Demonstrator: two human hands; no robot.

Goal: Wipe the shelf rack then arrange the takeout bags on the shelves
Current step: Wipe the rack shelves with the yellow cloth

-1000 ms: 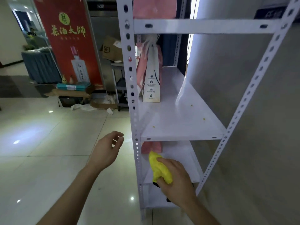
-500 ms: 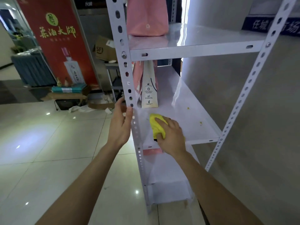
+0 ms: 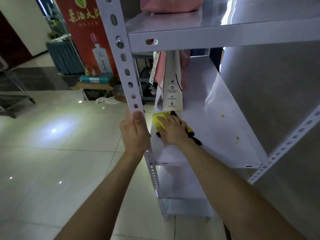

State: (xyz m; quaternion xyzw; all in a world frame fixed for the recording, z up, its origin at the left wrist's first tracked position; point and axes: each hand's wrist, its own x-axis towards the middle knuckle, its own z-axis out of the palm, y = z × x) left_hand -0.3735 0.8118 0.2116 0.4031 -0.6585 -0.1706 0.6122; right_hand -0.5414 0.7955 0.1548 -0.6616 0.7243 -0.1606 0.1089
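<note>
A white metal shelf rack (image 3: 216,132) stands against a grey wall. My left hand (image 3: 135,134) grips its front left post (image 3: 124,66). My right hand (image 3: 171,129) presses a yellow cloth with black trim (image 3: 160,118) flat on the middle shelf near its left front corner. Just behind the cloth stands a white and pink takeout bag (image 3: 173,89). Another pink bag (image 3: 169,4) sits on the shelf above. Small yellowish crumbs (image 3: 237,138) lie on the right side of the middle shelf.
A red banner (image 3: 86,32) stands to the left, with boxes and a small cart behind the rack. Glossy tiled floor (image 3: 60,153) spreads out on the left. Lower shelves (image 3: 181,184) show beneath my right arm. The grey wall (image 3: 277,84) borders the rack on the right.
My right hand rose from the lower shelf to the middle shelf and slid the cloth toward the takeout bag. My left hand reached the post and closed around it.
</note>
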